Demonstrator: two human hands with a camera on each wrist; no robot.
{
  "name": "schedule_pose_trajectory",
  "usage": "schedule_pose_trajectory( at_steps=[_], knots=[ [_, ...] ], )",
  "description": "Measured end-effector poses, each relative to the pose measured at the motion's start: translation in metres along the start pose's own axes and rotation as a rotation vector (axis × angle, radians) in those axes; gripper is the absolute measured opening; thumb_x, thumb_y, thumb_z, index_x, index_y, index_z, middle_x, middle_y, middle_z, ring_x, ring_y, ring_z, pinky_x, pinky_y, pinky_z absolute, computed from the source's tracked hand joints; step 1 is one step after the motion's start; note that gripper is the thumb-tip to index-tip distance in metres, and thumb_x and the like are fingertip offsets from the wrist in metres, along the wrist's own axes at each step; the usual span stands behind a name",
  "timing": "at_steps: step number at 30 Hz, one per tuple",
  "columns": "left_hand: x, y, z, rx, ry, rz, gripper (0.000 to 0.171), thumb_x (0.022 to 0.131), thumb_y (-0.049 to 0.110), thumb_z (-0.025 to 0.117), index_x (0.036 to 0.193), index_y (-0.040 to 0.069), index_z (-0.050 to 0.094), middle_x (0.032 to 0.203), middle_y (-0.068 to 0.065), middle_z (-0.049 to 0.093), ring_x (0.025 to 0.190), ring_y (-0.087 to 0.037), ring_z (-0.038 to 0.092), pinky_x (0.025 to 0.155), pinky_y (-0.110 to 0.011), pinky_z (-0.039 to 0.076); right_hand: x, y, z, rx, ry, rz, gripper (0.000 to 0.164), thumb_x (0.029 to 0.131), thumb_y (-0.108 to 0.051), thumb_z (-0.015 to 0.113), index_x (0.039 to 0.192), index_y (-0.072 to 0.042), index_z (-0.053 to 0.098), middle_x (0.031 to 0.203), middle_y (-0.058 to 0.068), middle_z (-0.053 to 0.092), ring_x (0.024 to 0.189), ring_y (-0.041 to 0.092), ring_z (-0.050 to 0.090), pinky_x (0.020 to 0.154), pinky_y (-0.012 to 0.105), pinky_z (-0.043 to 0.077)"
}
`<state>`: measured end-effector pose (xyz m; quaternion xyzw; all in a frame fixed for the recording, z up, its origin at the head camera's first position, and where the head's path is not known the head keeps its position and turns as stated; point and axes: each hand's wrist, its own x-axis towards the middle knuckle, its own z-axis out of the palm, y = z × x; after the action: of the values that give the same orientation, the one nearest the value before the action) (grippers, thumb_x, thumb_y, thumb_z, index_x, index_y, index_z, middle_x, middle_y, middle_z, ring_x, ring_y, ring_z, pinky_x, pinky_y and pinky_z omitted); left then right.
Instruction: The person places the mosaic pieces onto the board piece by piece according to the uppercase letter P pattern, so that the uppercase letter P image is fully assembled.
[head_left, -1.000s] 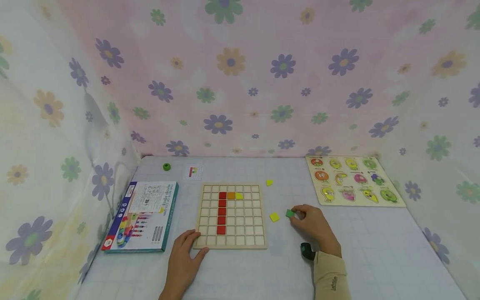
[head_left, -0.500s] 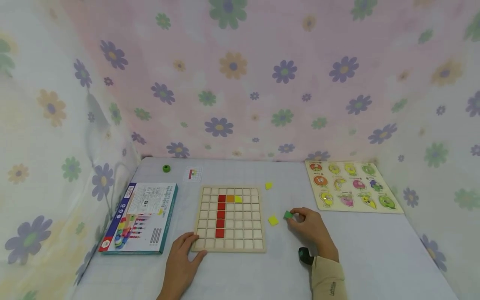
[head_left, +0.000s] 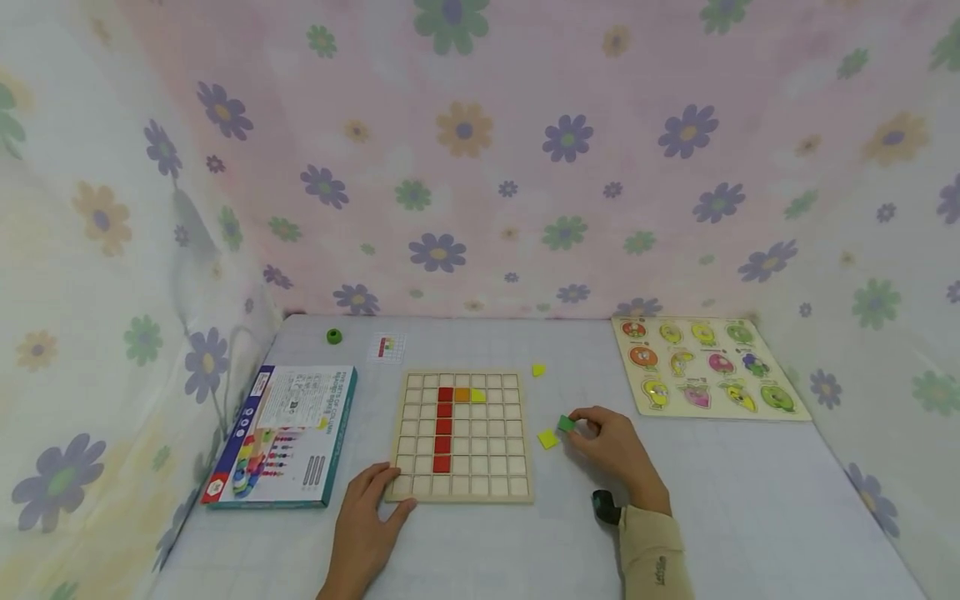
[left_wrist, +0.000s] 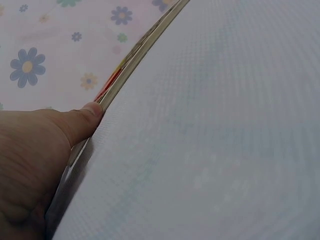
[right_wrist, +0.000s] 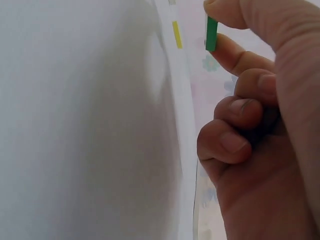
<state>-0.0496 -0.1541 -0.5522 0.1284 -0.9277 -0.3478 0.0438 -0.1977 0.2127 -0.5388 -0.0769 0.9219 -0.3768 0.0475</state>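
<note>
A wooden grid board [head_left: 491, 467] lies flat on the table in the head view. A column of red square tiles [head_left: 444, 427] sits in its cells, with an orange tile [head_left: 462, 395] and a yellow tile [head_left: 477, 396] to the right of the top one. My left hand [head_left: 367, 521] rests at the board's near left corner, its thumb along the front edge. Between thumb and forefinger, my right hand [head_left: 611, 446] pinches a green tile [right_wrist: 211, 34], just right of a loose yellow square tile [head_left: 548, 439]. The other right fingers are curled toward the palm.
Farther back lies a small yellow piece [head_left: 538, 370]. A printed pattern card [head_left: 387, 347] and a green bead [head_left: 333, 336] are behind the board. To the left lies a toy box [head_left: 300, 475], and a fruit puzzle board [head_left: 645, 400] occupies the back right.
My right hand has shifted slightly left with the green tile, closer to the loose yellow square tile. The left hand stays at the board's corner.
</note>
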Motion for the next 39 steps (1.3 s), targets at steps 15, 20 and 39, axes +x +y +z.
schedule_pose_trajectory(
  at_steps=[15,20,39],
  knots=[
    [0.002,-0.001,0.001,-0.005,0.003,0.002,0.054,0.084,0.029,0.085,0.132,0.013,0.066,0.146,-0.007,0.055,0.142,-0.030,0.044,0.120,-0.050,0.041,0.003,-0.029,0.010,0.050,-0.067,-0.059,0.016,0.085,-0.015,0.077,0.101,-0.015,0.076,0.071,-0.002,0.043,0.075,0.014,0.048,0.075,0.029,0.042],
    [0.002,-0.001,0.000,-0.004,0.002,-0.006,0.053,0.084,0.028,0.085,0.131,0.013,0.066,0.145,-0.007,0.055,0.142,-0.030,0.044,0.120,-0.050,0.041,0.003,-0.038,0.016,0.074,-0.082,-0.097,0.015,0.084,-0.014,0.078,0.099,-0.017,0.076,0.071,-0.003,0.041,0.069,0.012,0.042,0.078,0.029,0.045],
    [0.000,-0.003,0.000,-0.014,0.037,0.043,0.052,0.082,0.027,0.087,0.128,0.013,0.068,0.141,-0.006,0.058,0.139,-0.030,0.047,0.117,-0.050,0.043,0.020,-0.076,0.023,0.032,-0.137,-0.256,0.017,0.088,-0.018,0.076,0.105,-0.016,0.075,0.084,-0.002,0.061,0.078,0.012,0.051,0.079,0.031,0.052]
  ],
)
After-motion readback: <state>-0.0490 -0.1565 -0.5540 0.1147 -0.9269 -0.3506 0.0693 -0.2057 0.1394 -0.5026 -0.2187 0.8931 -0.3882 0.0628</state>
